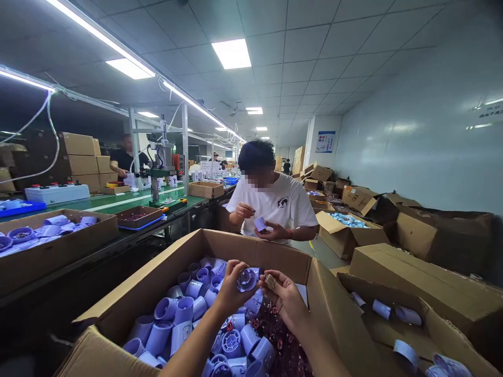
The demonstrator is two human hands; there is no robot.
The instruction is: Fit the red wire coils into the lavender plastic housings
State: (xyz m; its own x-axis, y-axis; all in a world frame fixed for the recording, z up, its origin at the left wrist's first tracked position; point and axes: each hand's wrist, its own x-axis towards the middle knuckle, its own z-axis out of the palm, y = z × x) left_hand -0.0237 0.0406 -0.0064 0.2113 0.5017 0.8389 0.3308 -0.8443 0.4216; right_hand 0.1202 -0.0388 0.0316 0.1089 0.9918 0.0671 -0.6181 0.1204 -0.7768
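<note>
My left hand [231,289] is closed around a pale lavender plastic cup-shaped housing [247,280], its open end turned toward me. Fingers pinched, my right hand [290,302] meets the housing's right side; whatever lies between its fingertips is too small to make out. A beige wrap [270,281] covers one of its digits. Below both hands is a large cardboard box [251,244] holding many similar lavender housings [184,310]. Small dark red parts [283,335] lie heaped in the box's right portion, partly hidden by my right forearm.
Across the box, a co-worker in a white shirt [271,201] holds another housing [260,224]. A green workbench [118,199] with a press machine [160,162] runs along the left. Open cartons [412,309] crowd the right side.
</note>
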